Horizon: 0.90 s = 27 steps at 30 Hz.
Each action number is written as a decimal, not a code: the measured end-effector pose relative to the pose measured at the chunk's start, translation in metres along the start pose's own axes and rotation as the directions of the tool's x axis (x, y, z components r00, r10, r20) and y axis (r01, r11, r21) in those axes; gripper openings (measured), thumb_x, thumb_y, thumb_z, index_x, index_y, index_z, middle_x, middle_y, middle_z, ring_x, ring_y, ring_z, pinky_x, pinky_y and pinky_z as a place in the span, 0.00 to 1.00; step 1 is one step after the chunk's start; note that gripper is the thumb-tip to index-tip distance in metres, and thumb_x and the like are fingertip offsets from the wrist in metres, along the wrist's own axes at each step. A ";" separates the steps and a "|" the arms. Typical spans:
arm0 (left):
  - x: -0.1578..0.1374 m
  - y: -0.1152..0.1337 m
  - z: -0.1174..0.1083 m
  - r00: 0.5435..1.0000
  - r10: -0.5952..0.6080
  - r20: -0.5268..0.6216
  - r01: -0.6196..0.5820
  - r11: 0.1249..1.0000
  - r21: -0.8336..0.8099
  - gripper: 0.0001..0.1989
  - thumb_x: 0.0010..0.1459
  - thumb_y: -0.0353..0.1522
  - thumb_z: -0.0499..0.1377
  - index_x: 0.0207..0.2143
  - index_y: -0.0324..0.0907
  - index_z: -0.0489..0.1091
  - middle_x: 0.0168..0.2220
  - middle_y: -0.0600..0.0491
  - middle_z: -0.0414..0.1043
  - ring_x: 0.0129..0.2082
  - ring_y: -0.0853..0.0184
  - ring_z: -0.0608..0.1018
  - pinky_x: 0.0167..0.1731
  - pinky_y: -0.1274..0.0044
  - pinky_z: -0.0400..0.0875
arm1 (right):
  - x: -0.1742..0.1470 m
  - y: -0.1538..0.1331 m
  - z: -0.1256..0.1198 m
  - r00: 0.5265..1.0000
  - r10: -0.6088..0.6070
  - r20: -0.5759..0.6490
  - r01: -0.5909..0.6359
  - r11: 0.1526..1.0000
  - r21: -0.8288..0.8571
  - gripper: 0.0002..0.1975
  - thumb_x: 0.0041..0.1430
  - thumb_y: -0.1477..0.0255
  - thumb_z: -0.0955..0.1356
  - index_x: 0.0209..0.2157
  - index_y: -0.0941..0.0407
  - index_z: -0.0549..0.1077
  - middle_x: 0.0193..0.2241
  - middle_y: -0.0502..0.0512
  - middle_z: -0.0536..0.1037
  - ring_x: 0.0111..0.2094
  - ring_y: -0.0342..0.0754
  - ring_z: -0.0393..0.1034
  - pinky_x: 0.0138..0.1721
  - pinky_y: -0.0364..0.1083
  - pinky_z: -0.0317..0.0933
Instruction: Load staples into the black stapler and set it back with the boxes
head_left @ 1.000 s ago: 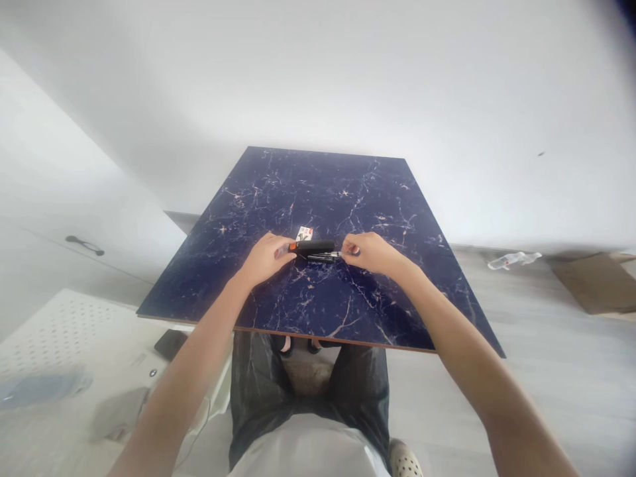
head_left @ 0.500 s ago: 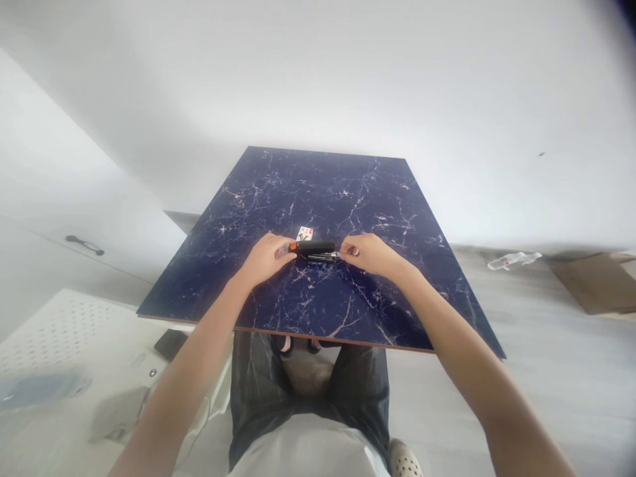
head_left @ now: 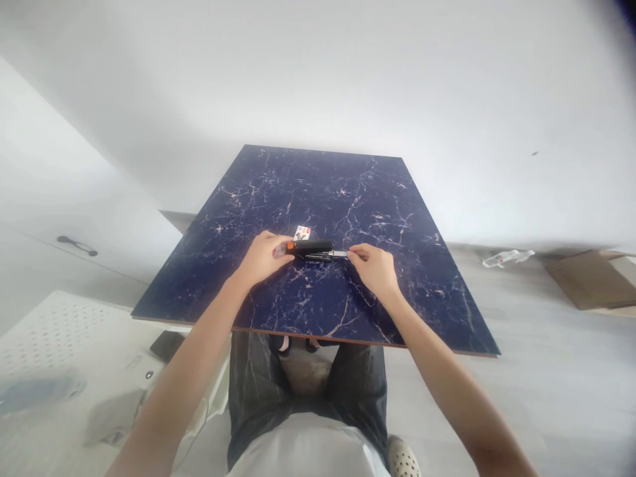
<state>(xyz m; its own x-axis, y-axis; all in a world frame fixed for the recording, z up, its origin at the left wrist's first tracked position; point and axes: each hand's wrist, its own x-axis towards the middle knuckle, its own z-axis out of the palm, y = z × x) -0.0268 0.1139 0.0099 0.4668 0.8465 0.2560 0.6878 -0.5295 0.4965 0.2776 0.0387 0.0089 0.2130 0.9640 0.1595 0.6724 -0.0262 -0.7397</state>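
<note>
My left hand (head_left: pixel 264 260) is closed on the left end of a black, elongated case (head_left: pixel 314 245) with an orange piece at that end. Thin silvery metal parts lie along the near side of the case. To the right of them, my right hand (head_left: pixel 371 264) pinches the end of a slim silver strip (head_left: pixel 338 254), whose other end meets the metal parts. Just behind the case lies a small white card (head_left: pixel 302 232) with red and dark print. The exact kind of the case and strip is too small to make out.
The dark blue marbled tabletop (head_left: pixel 318 189) stands near a white wall. On the floor to the right are a clear plastic bottle (head_left: pixel 507 258) and a cardboard box (head_left: pixel 591 281). A white perforated surface (head_left: pixel 54 334) is at the lower left, near a door handle (head_left: pixel 77 246).
My right hand has moved a little to the right, and more of the silver strip shows beyond the case. My left hand stays on the case. The view has shifted slightly.
</note>
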 end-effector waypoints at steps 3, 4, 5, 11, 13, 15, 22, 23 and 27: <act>0.000 0.001 0.001 1.000 -0.024 0.002 0.024 1.000 -0.010 0.19 0.60 0.38 0.68 0.53 0.50 0.76 0.46 0.48 0.76 0.49 0.54 0.74 0.52 0.61 0.69 | -0.003 -0.010 0.009 1.000 0.015 0.005 -0.016 0.997 0.071 0.08 0.62 0.68 0.70 0.41 0.52 0.82 0.41 0.55 0.86 0.44 0.54 0.82 0.52 0.53 0.73; 0.000 0.001 0.001 1.000 -0.024 0.002 0.024 1.000 -0.015 0.19 0.60 0.38 0.68 0.53 0.50 0.76 0.47 0.48 0.75 0.48 0.55 0.74 0.53 0.61 0.69 | -0.003 -0.013 0.011 1.000 0.025 0.007 -0.025 0.995 0.094 0.09 0.62 0.69 0.70 0.42 0.52 0.82 0.42 0.55 0.86 0.45 0.54 0.82 0.53 0.53 0.73; 0.000 0.001 0.001 1.000 -0.019 0.002 0.019 1.000 -0.020 0.18 0.59 0.38 0.68 0.53 0.50 0.76 0.47 0.48 0.75 0.49 0.55 0.74 0.53 0.61 0.69 | -0.003 -0.016 0.013 0.999 0.035 0.007 -0.036 0.993 0.113 0.09 0.61 0.71 0.70 0.43 0.53 0.81 0.42 0.55 0.85 0.45 0.54 0.82 0.54 0.53 0.72; 0.001 0.000 0.003 1.000 -0.003 0.013 0.004 0.999 -0.033 0.18 0.60 0.36 0.68 0.53 0.49 0.76 0.47 0.48 0.75 0.49 0.56 0.74 0.54 0.62 0.69 | -0.002 -0.023 0.025 0.997 0.072 0.033 -0.077 0.980 0.185 0.10 0.60 0.73 0.69 0.43 0.53 0.80 0.42 0.55 0.86 0.45 0.52 0.82 0.54 0.51 0.72; 0.002 0.000 0.003 1.000 -0.013 0.011 0.013 0.999 -0.037 0.19 0.59 0.36 0.69 0.53 0.49 0.76 0.47 0.48 0.75 0.49 0.56 0.75 0.54 0.62 0.69 | -0.001 -0.026 0.030 0.998 0.055 0.042 -0.063 0.979 0.195 0.11 0.60 0.74 0.69 0.43 0.53 0.80 0.42 0.55 0.85 0.46 0.52 0.82 0.54 0.51 0.72; 0.002 0.001 0.003 1.000 -0.016 0.008 0.016 0.999 -0.040 0.19 0.59 0.36 0.69 0.53 0.49 0.76 0.46 0.48 0.75 0.48 0.56 0.75 0.53 0.63 0.70 | -0.001 -0.029 0.034 0.998 0.042 0.046 -0.050 0.980 0.192 0.11 0.59 0.75 0.68 0.43 0.53 0.79 0.42 0.55 0.85 0.46 0.52 0.82 0.53 0.51 0.72; 0.002 0.004 0.002 1.000 -0.011 0.014 0.012 0.999 -0.043 0.18 0.59 0.37 0.69 0.51 0.48 0.77 0.45 0.48 0.76 0.48 0.56 0.75 0.52 0.63 0.70 | -0.001 -0.034 0.039 0.997 0.053 0.050 -0.061 0.983 0.174 0.12 0.56 0.75 0.68 0.43 0.52 0.75 0.41 0.54 0.86 0.40 0.52 0.82 0.50 0.52 0.73; 0.002 0.003 0.002 1.000 -0.012 0.011 0.013 0.999 -0.042 0.18 0.59 0.37 0.69 0.51 0.48 0.77 0.45 0.48 0.76 0.47 0.56 0.75 0.52 0.63 0.70 | -0.001 -0.034 0.039 0.997 0.050 0.055 -0.059 0.983 0.172 0.12 0.56 0.75 0.68 0.43 0.51 0.75 0.41 0.54 0.86 0.40 0.52 0.82 0.50 0.52 0.72; 0.003 0.004 0.004 1.000 0.015 -0.014 -0.015 1.000 -0.021 0.19 0.58 0.36 0.70 0.51 0.47 0.76 0.44 0.48 0.77 0.47 0.55 0.75 0.51 0.63 0.70 | 0.001 -0.031 0.041 0.997 0.044 0.068 -0.055 0.983 0.175 0.15 0.58 0.74 0.68 0.48 0.51 0.73 0.43 0.54 0.85 0.40 0.51 0.82 0.51 0.53 0.72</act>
<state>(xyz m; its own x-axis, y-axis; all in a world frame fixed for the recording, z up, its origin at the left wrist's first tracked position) -0.0204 0.1137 0.0095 0.4691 0.8391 0.2753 0.6686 -0.5411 0.5100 0.2281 0.0513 0.0052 0.1931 0.9777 0.0821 0.5256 -0.0324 -0.8501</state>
